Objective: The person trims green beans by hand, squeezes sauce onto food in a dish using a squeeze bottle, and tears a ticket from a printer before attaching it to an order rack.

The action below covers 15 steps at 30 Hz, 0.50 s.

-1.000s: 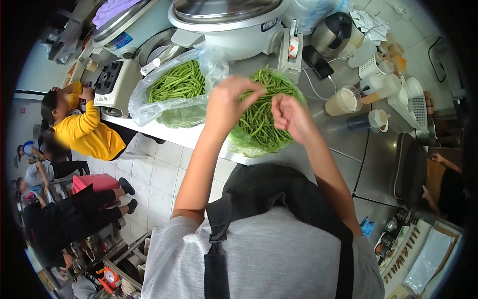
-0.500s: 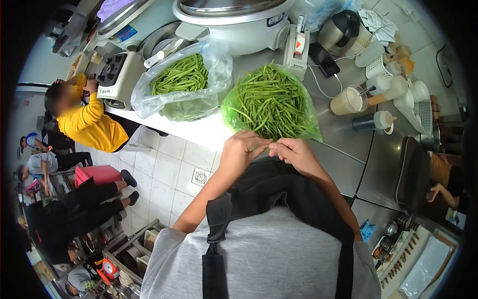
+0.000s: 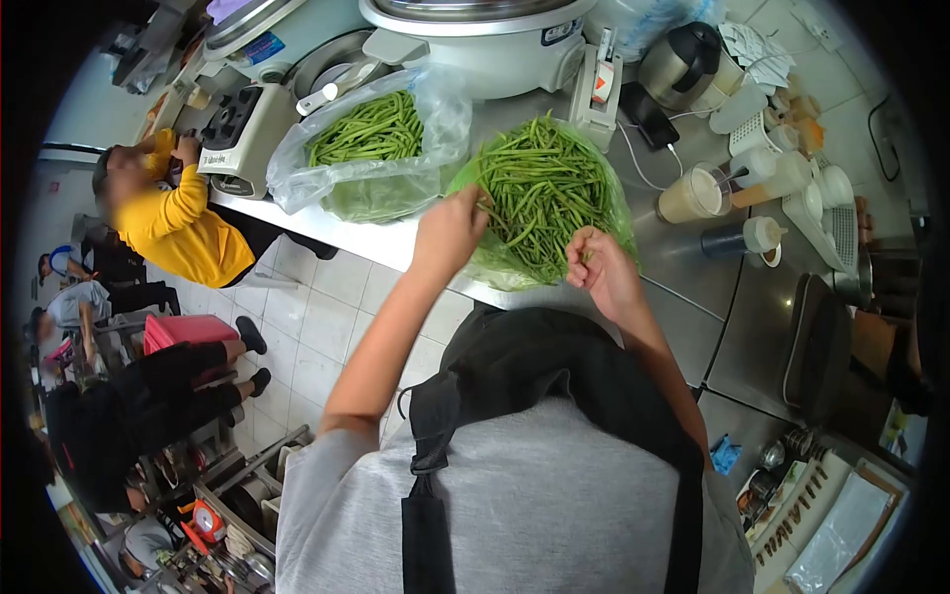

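Observation:
A heap of long green beans [image 3: 549,188] lies on an opened green plastic bag [image 3: 621,213] at the counter's edge. At the heap's left side is my left hand [image 3: 450,233], its fingers closed at the outer beans; what they hold is hidden. My right hand [image 3: 609,277] hovers over the heap's near right edge with fingers loosely curled and apart, and no bean shows in it. To the left, a clear plastic bag [image 3: 297,178] holds more green beans [image 3: 371,131], which lie tidily in one direction.
Behind the bags stand a large white cooker [image 3: 485,49] and a blender base [image 3: 237,144]. On the right are a cup of pale liquid [image 3: 691,195], a dark sauce bottle [image 3: 737,240] and a kettle [image 3: 678,64]. A person in yellow [image 3: 188,233] sits at the left.
My hands were together at the counter's edge, fingertips meeting. They have parted: the left moved up and left to the heap's side, the right slightly up and right.

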Available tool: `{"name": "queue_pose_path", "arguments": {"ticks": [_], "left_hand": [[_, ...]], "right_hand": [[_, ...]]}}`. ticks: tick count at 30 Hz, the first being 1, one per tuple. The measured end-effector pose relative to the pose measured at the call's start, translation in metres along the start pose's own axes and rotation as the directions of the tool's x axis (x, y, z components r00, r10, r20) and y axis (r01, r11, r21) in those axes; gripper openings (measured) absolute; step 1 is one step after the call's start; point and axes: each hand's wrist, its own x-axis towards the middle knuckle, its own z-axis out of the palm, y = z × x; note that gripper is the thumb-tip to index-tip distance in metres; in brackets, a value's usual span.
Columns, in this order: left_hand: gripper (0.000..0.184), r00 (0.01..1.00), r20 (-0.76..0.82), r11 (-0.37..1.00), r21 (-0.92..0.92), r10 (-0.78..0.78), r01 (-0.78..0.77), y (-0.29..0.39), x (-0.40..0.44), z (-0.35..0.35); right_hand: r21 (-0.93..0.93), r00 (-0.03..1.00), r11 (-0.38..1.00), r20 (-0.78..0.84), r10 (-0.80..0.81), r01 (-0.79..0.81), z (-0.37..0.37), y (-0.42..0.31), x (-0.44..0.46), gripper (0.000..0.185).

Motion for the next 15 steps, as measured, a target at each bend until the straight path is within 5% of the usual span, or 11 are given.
{"name": "queue_pose_path", "arguments": {"ticks": [1, 5, 11, 15], "left_hand": [[0.020, 0.999, -0.003, 0.980, 0.190, 0.053, -0.052, -0.013, 0.006, 0.007], [0.019, 0.988, 0.040, 0.943, 0.293, 0.152, -0.157, -0.026, 0.018, 0.011], [0.014, 0.969, -0.002, 0.938, 0.253, 0.246, -0.238, 0.003, 0.019, -0.027], [0.016, 0.938, -0.050, 0.926, 0.190, 0.342, -0.327, 0.025, 0.020, -0.051]], "right_hand": [[-0.055, 0.999, 0.998, 0.025, 0.037, -0.035, -0.006, 0.005, 0.002, 0.021], [-0.336, 0.988, 0.937, 0.080, 0.135, -0.101, -0.006, 0.003, 0.005, 0.024], [-0.836, 0.934, 0.480, 0.099, -0.343, 0.265, 0.009, 0.003, 0.017, 0.023], [-0.877, 0.905, 0.354, 0.180, -0.386, 0.325, 0.028, -0.009, 0.025, 0.022]]}}
